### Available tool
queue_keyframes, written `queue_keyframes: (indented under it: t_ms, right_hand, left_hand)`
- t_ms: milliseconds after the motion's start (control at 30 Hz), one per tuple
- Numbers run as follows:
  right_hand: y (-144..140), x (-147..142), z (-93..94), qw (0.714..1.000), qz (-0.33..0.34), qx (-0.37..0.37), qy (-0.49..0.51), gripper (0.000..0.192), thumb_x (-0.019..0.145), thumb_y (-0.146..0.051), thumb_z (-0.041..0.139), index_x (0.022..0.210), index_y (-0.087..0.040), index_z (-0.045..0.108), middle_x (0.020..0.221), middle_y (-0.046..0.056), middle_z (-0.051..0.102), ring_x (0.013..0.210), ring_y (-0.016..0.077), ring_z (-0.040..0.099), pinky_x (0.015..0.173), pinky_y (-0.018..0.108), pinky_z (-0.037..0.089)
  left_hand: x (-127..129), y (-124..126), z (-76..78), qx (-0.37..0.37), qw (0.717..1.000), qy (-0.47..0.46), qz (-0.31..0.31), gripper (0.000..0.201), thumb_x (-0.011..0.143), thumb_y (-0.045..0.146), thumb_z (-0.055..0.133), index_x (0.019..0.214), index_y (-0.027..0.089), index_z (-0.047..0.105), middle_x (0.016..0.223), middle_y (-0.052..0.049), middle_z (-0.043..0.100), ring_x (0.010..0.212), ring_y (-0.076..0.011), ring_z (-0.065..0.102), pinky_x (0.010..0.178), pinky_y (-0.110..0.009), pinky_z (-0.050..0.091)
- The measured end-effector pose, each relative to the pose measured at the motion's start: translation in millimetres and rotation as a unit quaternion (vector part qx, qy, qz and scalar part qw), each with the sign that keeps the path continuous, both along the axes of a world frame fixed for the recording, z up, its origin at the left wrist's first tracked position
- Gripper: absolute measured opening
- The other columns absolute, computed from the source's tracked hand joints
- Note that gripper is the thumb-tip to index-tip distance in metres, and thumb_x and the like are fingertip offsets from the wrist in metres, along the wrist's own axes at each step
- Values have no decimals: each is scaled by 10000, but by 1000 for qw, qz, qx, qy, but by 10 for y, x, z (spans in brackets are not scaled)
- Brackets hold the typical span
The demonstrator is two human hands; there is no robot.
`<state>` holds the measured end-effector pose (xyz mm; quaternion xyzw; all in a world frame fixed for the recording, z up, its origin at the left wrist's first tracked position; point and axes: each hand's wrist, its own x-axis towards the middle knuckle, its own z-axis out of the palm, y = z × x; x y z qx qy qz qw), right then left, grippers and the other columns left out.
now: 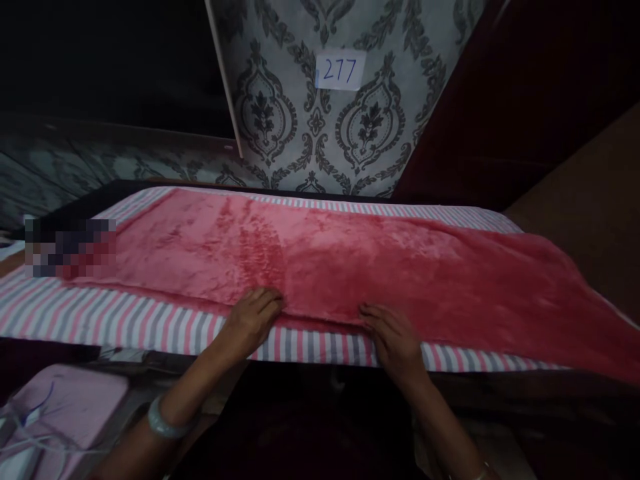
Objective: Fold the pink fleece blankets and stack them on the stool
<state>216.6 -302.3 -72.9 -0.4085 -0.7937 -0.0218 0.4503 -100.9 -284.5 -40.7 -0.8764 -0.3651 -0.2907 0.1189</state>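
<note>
Down to the left of the left hand [250, 320] a pale pink box [65, 407] lies with thin white cords [25, 427] over it, and that arm wears a pale green bangle [163, 421] on the wrist. Further up on the left a blurred patch hides part of the scene. The left hand rests palm down, its grip loose, with fingers spread flat on the near edge of a pink fluffy blanket [350, 267]; nothing is pinched. The blanket is spread long across a pink, grey and white striped sheet [100, 317], which covers the table under both hands. Just right of the left hand, the right hand [395, 337] lies the same way, fingers apart and pressing on the blanket's near hem. Well above and between the hands, a white label [341, 69] on the grey patterned wall [280, 120] reads "277" in blue handwriting. Right of the right hand the blanket runs on past the sheet's edge.
</note>
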Motion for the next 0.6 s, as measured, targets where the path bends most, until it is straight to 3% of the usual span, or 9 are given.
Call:
queue_keyframes:
  t_ms: [133,267,367,467,600]
  right_hand:
    - [-79,33,-2,999,3,-32,2,207,959,-212,536,993,-263,733,1043,75,760,992,242,711,861,436,596]
    - [-54,-27,126,998,-2,-61,5,167,944,-295,563,947,-285,730,960,72,750,938,275,708,837,455,594]
    - [104,-243,184,998,6,-59,-36,293,959,-352,504,1177,-311,695,1128,80,727,1075,312,670,936,515,545]
    - [273,-556,112,992,51,-23,-117,512,962,-412,468,1460,-296,494,1413,89,584,1282,339,549,1015,554,482]
    - [360,-785,-105,971,95,22,-216,552,963,-406,473,1505,-316,426,1476,66,530,1289,331,544,983,546,484]
  left_hand:
    - [-12,-39,-86,5,1000,-16,-1,219,944,101,469,1043,178,648,1028,-89,694,922,-206,605,806,-352,489]
    - [33,-111,-107,-7,999,-42,5,206,926,104,492,1059,166,637,1007,-98,674,926,-212,591,813,-372,487]
    - [74,-187,-95,-22,999,-48,14,203,915,130,484,1041,167,638,984,-105,670,896,-215,579,789,-388,484]
    - [86,-285,-87,-39,997,-49,37,204,901,150,495,1043,172,639,1000,-115,672,904,-223,582,786,-400,485]
    - [-10,-415,-104,-39,995,-81,31,183,885,148,521,1035,174,624,1022,-115,678,946,-227,601,812,-397,496]
